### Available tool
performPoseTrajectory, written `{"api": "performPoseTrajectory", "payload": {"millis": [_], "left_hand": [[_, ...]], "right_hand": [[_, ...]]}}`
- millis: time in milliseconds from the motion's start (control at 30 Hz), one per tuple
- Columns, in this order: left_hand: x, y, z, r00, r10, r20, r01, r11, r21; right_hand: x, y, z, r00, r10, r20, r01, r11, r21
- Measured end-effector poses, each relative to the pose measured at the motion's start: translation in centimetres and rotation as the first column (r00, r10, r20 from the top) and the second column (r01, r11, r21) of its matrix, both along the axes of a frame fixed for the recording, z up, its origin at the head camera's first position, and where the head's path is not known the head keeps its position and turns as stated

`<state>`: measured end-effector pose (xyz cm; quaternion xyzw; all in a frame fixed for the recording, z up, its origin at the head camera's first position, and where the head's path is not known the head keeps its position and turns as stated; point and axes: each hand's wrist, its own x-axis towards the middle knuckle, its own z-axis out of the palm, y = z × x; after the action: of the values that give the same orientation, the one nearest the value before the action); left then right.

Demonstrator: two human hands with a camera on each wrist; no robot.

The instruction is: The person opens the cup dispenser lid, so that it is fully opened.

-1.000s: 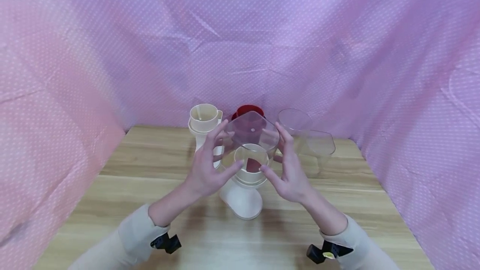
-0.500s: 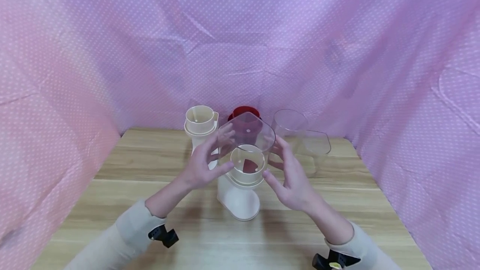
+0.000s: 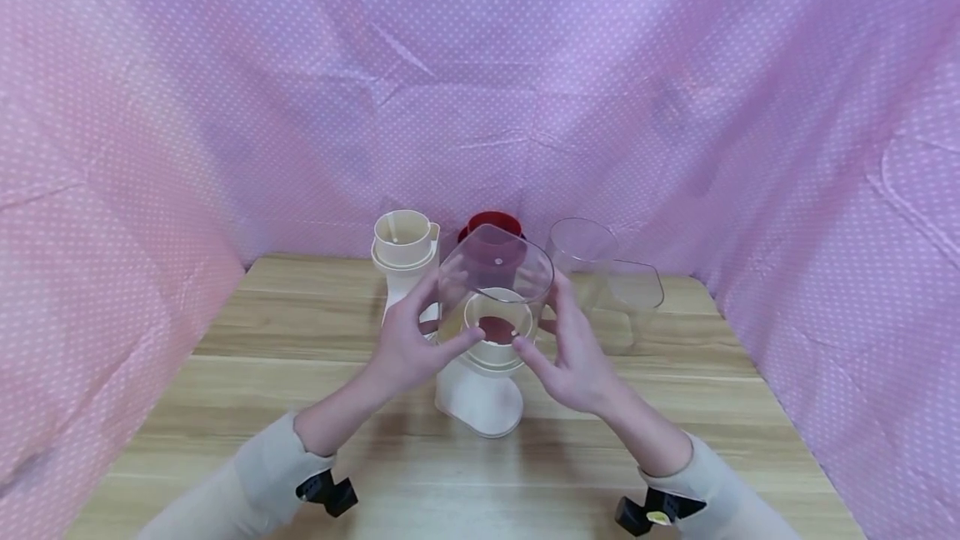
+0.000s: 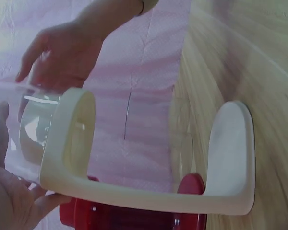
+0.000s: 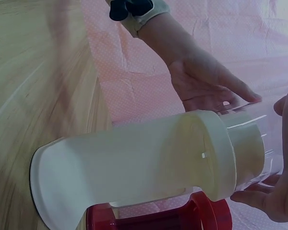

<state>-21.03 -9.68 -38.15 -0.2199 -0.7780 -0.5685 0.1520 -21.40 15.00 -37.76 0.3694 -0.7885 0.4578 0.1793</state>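
Note:
Both hands grip a clear plastic container point(image 3: 491, 269) from its two sides, fingers round the far side and thumbs on the near side. My left hand point(image 3: 405, 348) is on its left, my right hand point(image 3: 577, 357) on its right. The container's lower end is fitted round the cream cup point(image 5: 247, 146) at the top of a cream stand point(image 3: 483, 402). That stand is upright on the table, its flat foot pointing toward me. A dark red patch point(image 3: 497, 330) shows within the cup. In the left wrist view, the stand's arm point(image 4: 134, 199) joins the top ring to the foot.
Behind my left hand stands a second cream stand with a cup point(image 3: 403, 240). A red stand point(image 3: 493, 226) is behind the held container. At the back right are a clear round container point(image 3: 581, 242) and a clear squarish one point(image 3: 636, 283). Pink dotted cloth point(image 3: 480, 107) surrounds the wooden table point(image 3: 300, 323).
Half a second ago the hands stood wider apart; now both have moved inward onto the container, thumbs nearer each other. The dark red patch in the cup looks wider.

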Motion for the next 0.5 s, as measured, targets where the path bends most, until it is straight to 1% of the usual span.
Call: {"api": "performPoseTrajectory", "payload": {"millis": [67, 133, 200, 267, 333, 367, 433, 500], "left_hand": [[0.5, 0.4, 0.0, 0.999, 0.039, 0.004, -0.039, 0.999, 0.007], [0.9, 0.9, -0.1, 0.998, 0.066, -0.011, -0.066, 0.998, -0.015], [1.2, 1.2, -0.1, 0.996, 0.079, -0.037, -0.081, 0.995, -0.053], [1.1, 1.3, -0.3, 0.994, 0.079, -0.071, -0.086, 0.992, -0.097], [0.8, 1.0, -0.5, 0.994, 0.048, -0.100, -0.060, 0.991, -0.120], [0.6, 0.8, -0.7, 0.993, 0.024, -0.114, -0.038, 0.992, -0.123], [-0.2, 0.2, -0.9, 0.991, -0.045, -0.124, 0.031, 0.993, -0.115], [-1.0, -0.4, -1.0, 0.983, -0.137, -0.126, 0.126, 0.988, -0.092]], "right_hand": [[-0.1, 0.0, 0.0, 1.000, 0.006, 0.000, -0.006, 1.000, 0.003], [-0.3, 0.2, 0.0, 1.000, 0.018, 0.000, -0.018, 1.000, -0.001], [-0.3, 0.5, 0.1, 1.000, 0.023, 0.001, -0.023, 1.000, 0.002], [-0.2, 1.0, 0.1, 1.000, 0.023, 0.006, -0.023, 1.000, 0.002], [0.2, 1.4, 0.2, 0.999, 0.023, 0.023, -0.023, 1.000, 0.000], [0.3, 1.6, 0.2, 0.999, 0.023, 0.031, -0.023, 1.000, -0.003], [0.7, 2.0, 0.2, 0.998, 0.027, 0.050, -0.026, 1.000, -0.011], [1.0, 2.2, 0.1, 0.997, 0.037, 0.063, -0.036, 0.999, -0.015]]}}
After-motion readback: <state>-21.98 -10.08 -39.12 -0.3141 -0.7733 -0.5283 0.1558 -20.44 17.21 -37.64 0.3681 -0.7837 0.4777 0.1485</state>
